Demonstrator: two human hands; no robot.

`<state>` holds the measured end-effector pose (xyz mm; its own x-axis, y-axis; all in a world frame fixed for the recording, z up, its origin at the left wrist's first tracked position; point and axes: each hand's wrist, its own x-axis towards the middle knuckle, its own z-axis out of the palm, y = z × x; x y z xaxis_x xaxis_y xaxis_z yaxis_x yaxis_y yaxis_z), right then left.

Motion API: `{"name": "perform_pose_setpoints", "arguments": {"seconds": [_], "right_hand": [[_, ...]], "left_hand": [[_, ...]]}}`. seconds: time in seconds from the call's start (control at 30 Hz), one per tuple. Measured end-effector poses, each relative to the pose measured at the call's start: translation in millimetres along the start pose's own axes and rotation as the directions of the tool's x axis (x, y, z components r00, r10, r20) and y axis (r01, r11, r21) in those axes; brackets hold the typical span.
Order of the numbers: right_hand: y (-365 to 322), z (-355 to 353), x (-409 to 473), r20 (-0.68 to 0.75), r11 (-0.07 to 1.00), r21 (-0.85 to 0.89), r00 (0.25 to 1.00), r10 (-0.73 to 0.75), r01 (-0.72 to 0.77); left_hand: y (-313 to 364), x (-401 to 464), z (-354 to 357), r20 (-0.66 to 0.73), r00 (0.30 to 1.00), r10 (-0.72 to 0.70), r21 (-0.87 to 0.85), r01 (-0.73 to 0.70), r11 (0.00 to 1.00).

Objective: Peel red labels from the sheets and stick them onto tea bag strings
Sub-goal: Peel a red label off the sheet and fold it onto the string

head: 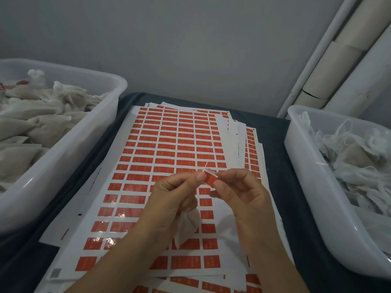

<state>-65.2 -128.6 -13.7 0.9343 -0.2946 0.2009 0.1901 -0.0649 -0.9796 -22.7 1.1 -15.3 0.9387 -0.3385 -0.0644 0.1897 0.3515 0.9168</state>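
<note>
Handling: label [211,179], light, limp, sticky, is best pinched by its edges.
Fingers: left hand [175,199] and right hand [239,193] both pinch it above the sheets [160,144].
String [205,166]: thin, easily slipped.

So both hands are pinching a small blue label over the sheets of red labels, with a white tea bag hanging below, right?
Not quite: the small label is red, not blue, as the head view shows. Both hands, left and right, pinch it over the sheets of red labels, white tea bag hanging below.

Both hands raised together, left hand [175,197] and right hand [239,191] pinching fingertips
</note>
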Motion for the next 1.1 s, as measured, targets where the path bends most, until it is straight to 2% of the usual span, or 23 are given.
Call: {"name": "perform_pose_setpoints", "arguments": {"seconds": [0.77, 0.9, 1.0, 1.1], "right_hand": [[0.4, 0.1, -1.2, 0.008, 0.999, -0.033, 1.0, -0.023, 0.024], [1.7, 2.9, -1.9, 0.036, 1.0, 0.014, 0.999, 0.009, -0.009], [2.5, 3.6, -1.1, 0.076, 0.999, -0.036, 0.996, -0.037, 0.04], [6.3, 0.3, 0.5, -0.009, 0.998, -0.043, 0.999, -0.047, 0.046]], "left_hand": [[-4.7, 0.0, -3.8, 0.059, 0.998, 0.017, 0.022, -0.018, 1.0], [-5.5, 0.4, -3.6, 0.032, 0.999, -0.002, 0.021, 0.002, 1.0], [-5.3, 2.1, -4.4, 0.012, 1.0, 0.021, 0.061, -0.022, 0.998], [-1.4, 0.7, -1.9, -0.043, 0.999, 0.018, 0.045, -0.016, 0.999]]}}
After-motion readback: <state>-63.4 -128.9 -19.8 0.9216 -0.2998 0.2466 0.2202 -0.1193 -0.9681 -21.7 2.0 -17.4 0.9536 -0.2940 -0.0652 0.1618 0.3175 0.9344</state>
